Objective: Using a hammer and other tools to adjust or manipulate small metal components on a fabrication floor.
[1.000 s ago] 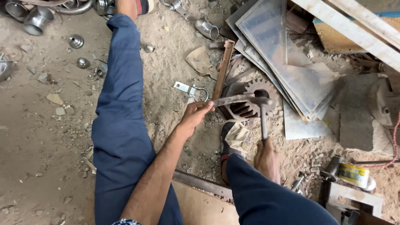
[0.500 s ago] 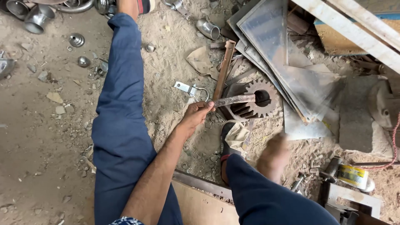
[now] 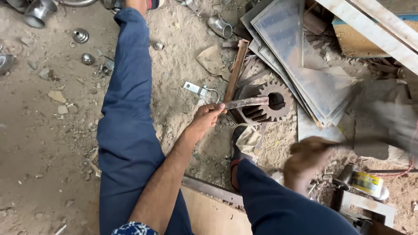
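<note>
I sit on sandy ground with my legs in blue trousers stretched out. My left hand point(image 3: 204, 119) grips one end of a flat rusty metal strip point(image 3: 247, 102) and holds it across the top of a large toothed steel gear point(image 3: 272, 102). My right hand point(image 3: 307, 159) is blurred, pulled out to the right, closed on a hammer handle point(image 3: 348, 143); the hammer's head point(image 3: 398, 124) is a grey smear far right, well away from the gear.
A stack of metal sheets point(image 3: 300, 56) lies behind the gear, with a rusty angle bar point(image 3: 235, 72) leaning beside it. A small clamp bracket point(image 3: 198, 90), pipe elbow point(image 3: 220, 27), metal cups point(image 3: 39, 12) and a yellow-labelled can point(image 3: 368, 183) lie around. A wooden board point(image 3: 209, 213) sits between my legs.
The hammer rested on the strip at the gear a second ago; my right hand has swung it up and out to the right. My left hand keeps the strip in place.
</note>
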